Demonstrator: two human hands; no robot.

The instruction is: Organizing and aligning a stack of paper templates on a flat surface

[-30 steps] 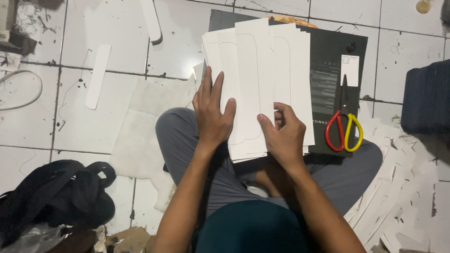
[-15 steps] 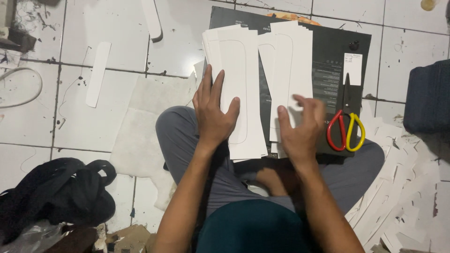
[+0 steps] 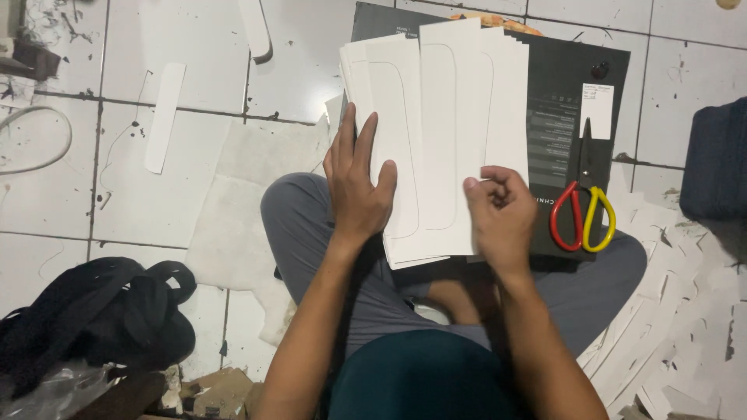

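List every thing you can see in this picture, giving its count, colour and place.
paper sheets: a stack, white with drawn outlines, fanned on the black board
black board: one, on the lap
scissors: one pair, red and yellow handles, on the board's right side
paper strips: two, white, on the floor tiles upper left
paper offcuts: many, white, floor at right
bag: one, black, lower left
left hand: flat on the sheets
right hand: fingers curled at a sheet's lower edge

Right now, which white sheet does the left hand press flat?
The leftmost sheet of the fanned stack, under the left hand; the right hand grips the rightmost sheets' lower edge.
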